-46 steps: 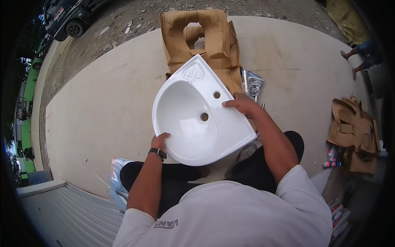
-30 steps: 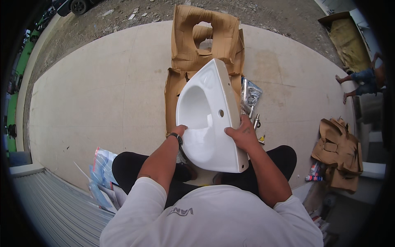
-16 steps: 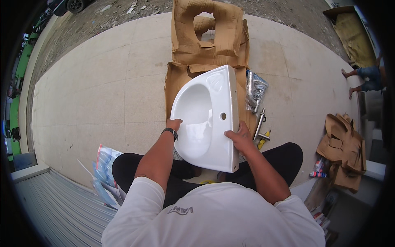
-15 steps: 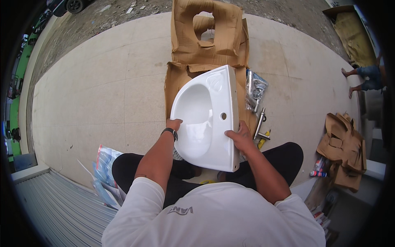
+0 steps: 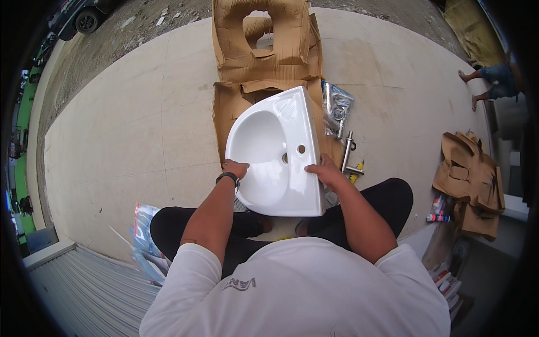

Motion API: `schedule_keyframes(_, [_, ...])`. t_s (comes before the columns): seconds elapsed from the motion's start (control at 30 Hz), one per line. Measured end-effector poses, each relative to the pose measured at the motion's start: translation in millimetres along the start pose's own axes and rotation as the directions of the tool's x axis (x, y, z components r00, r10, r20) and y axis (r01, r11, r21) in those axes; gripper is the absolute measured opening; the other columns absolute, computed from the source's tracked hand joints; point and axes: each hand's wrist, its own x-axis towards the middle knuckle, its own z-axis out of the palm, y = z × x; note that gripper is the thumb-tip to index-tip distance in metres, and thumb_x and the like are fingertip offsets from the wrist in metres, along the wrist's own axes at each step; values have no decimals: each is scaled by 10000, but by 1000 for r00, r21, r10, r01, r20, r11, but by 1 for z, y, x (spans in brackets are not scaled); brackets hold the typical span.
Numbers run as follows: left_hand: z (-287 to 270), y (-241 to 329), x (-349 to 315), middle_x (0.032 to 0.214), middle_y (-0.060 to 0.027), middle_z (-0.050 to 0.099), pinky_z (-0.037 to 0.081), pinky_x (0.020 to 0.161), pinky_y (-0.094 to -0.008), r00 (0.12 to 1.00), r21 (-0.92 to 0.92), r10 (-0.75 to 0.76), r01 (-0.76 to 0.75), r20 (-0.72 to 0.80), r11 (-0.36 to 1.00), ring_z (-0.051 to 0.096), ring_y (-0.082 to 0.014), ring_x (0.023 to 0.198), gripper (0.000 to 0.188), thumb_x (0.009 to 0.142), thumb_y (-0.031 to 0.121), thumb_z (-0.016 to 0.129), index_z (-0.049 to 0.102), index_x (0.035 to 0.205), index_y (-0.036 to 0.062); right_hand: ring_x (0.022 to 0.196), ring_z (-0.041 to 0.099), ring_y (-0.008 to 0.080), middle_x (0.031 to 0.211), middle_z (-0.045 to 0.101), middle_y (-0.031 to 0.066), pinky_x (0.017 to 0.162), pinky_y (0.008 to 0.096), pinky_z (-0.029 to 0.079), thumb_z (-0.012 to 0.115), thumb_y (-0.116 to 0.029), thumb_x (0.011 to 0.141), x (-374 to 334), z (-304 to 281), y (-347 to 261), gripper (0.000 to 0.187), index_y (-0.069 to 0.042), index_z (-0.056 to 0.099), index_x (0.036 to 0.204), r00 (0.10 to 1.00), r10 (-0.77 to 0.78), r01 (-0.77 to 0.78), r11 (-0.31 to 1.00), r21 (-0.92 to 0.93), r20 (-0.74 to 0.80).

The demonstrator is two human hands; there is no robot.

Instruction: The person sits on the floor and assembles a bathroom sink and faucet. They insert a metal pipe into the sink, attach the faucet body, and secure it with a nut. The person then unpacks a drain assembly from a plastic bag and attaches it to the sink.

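Note:
A white ceramic washbasin (image 5: 261, 185) is held between my hands, above my bent legs and the near part of an opened cardboard box (image 5: 224, 106). My left hand (image 5: 236, 167) grips its curved left rim, thumb over the edge and a dark watch on the wrist. On the opposite side my right hand (image 5: 327, 170) clasps the flat back edge, thumb on top and the other fingers hidden beneath. The basin's tap hole and drain hole both show. Just right of the basin lie a metal tap-like fitting (image 5: 349, 151) and a plastic bag of chrome parts (image 5: 338, 106).
A yellow tape measure (image 5: 356, 173) lies by my right knee. Flattened cardboard (image 5: 466, 177) rests at the right, near a person's bare legs (image 5: 488, 81). Plastic packaging (image 5: 145, 224) is beside my left knee, next to a corrugated metal shutter (image 5: 95, 286).
The basin has tilted in my hands, so its drain hole now shows and its near end sits higher in view. The whole scene has shifted slightly left as my head moved.

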Motion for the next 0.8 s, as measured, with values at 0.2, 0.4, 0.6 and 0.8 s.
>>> schedule_keyframes(0.2, [-11,23,-48,1544,-307,467,375,1210,-422,984,240,93,-128,149,962,447,-397,1460,984,857,502,746,369,1550,-86,1177,660,347,1328,622,277,1031,417,508,847,-313,801,0,5,0,902,83,384,1466,1000,-4,4,1000,31,-3])
schedule_keyframes(0.4, [-65,44,-92,1510,-333,493,437,1150,-424,870,46,464,-477,167,878,508,-404,1409,867,921,407,733,385,1536,-95,1280,606,377,1422,562,305,1079,430,479,817,-559,829,-8,7,-3,1070,104,331,1515,999,-7,7,1000,-6,-39])
schedule_keyframes(0.6, [-103,81,-195,1445,-312,561,515,1063,-480,736,50,632,-660,243,750,589,-402,1328,731,965,324,729,424,1538,-14,1302,597,363,1434,564,292,1067,428,486,625,-634,940,-19,2,-6,940,109,429,1482,984,73,-58,993,99,-161])
schedule_keyframes(0.8, [-113,108,-261,1401,-287,601,486,1094,-456,474,146,814,-880,334,452,590,-409,1305,692,943,288,753,475,1493,-28,1181,680,364,1292,680,250,965,429,546,655,-423,948,41,-59,1,600,35,614,1334,910,64,-68,998,5,-410])
